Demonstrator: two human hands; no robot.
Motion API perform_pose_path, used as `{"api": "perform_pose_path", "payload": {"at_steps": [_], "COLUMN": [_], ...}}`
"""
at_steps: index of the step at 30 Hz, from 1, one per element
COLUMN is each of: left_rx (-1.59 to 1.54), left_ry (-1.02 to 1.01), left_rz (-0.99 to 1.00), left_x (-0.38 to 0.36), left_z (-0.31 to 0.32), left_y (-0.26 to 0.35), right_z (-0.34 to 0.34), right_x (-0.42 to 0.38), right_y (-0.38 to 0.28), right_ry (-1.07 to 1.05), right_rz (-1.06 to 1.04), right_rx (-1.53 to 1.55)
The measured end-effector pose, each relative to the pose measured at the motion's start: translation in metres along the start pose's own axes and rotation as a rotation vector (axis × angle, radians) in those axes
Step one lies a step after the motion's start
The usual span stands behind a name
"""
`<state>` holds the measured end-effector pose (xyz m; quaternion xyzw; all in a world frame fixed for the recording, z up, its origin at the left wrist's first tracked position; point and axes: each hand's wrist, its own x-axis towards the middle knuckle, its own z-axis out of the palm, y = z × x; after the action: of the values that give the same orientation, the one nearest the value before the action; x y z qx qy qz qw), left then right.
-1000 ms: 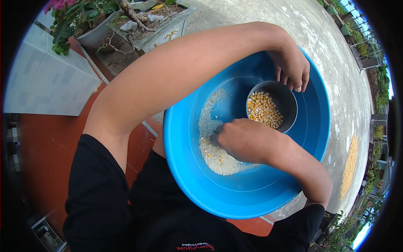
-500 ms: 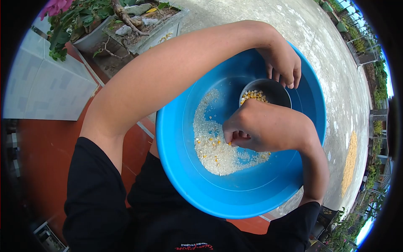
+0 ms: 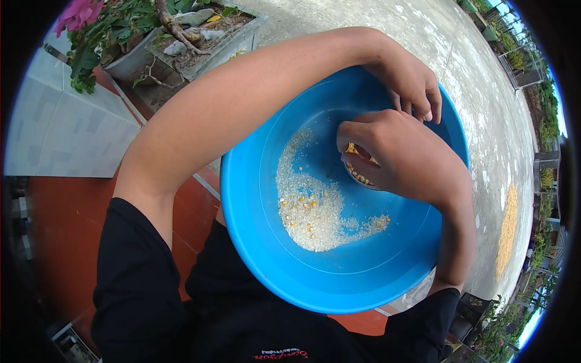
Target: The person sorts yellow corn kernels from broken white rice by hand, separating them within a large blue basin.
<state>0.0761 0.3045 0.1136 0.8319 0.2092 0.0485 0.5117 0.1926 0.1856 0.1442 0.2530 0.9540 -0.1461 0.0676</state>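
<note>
A large blue plastic basin point(image 3: 387, 284) holds a spread of pale broken grain point(image 3: 315, 227) with several yellow corn kernels point(image 3: 310, 228) in it. Inside the basin, a small metal bowl point(image 3: 365, 185) contains more corn kernels point(image 3: 363, 176); my right hand hides most of it. My right hand point(image 3: 396, 154) is over this bowl, its thumb and fingers curved and apart, with nothing visible gripped. From the far side, my left hand point(image 3: 414, 88) hangs over the basin's rim near the bowl. Its fingers droop loosely apart; whether they touch the bowl is hidden.
Potted plants and a planter point(image 3: 227, 45) stand at the upper left beside a pale tiled block point(image 3: 66, 121). Red tiles point(image 3: 66, 236) cover the floor at left. On the concrete point(image 3: 484, 133) at right lies a strip of yellow grain point(image 3: 507, 233).
My right hand has moved up from the pale grain to over the metal bowl, and its fingers have parted. My left hand has shifted slightly to the right.
</note>
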Motion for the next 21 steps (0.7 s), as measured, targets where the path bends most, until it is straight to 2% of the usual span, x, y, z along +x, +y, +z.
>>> {"api": "perform_pose_path", "payload": {"at_steps": [3,6,7,9,10,12,14,15,16,18,19,21], "left_rx": [-0.016,0.078,0.153,0.074,0.062,0.044,0.056,0.092,0.196,0.417,0.571,0.688], "left_ry": [0.068,0.26,0.449,0.845,0.859,0.88,0.725,0.528,0.32,0.005,-0.111,-0.226], "left_rz": [0.121,0.217,0.246,0.495,0.574,0.732,0.679,0.637,0.496,0.482,0.482,0.463], "left_x": [-0.002,-0.011,-0.024,-0.046,-0.074,-0.131,-0.159,-0.169,-0.185,-0.181,-0.182,-0.175], "left_z": [0.004,0.006,0.012,0.017,0.02,0.026,0.079,0.096,0.109,0.131,0.145,0.17], "left_y": [0.004,0.013,0.025,0.038,0.048,0.067,0.082,0.077,0.076,0.067,0.064,0.06], "right_z": [-0.001,0.013,0.018,0.031,0.038,0.047,0.055,0.062,0.07,0.084,0.087,0.082], "right_x": [0.014,0.022,0.027,0.034,0.035,0.042,0.047,0.051,0.064,0.09,0.096,0.099], "right_y": [-0.016,-0.026,-0.025,-0.024,-0.022,-0.024,-0.022,-0.022,-0.023,-0.023,-0.031,-0.049], "right_ry": [-0.099,-0.13,-0.129,-0.053,-0.015,-0.126,-0.187,-0.203,-0.243,-0.302,-0.338,-0.41], "right_rz": [-0.159,-0.259,-0.297,-0.365,-0.393,-0.407,-0.381,-0.346,-0.357,-0.346,-0.356,-0.361], "right_rx": [0.079,0.024,-0.009,0.017,0.033,0.024,0.005,-0.015,-0.03,0.024,0.001,-0.085]}}
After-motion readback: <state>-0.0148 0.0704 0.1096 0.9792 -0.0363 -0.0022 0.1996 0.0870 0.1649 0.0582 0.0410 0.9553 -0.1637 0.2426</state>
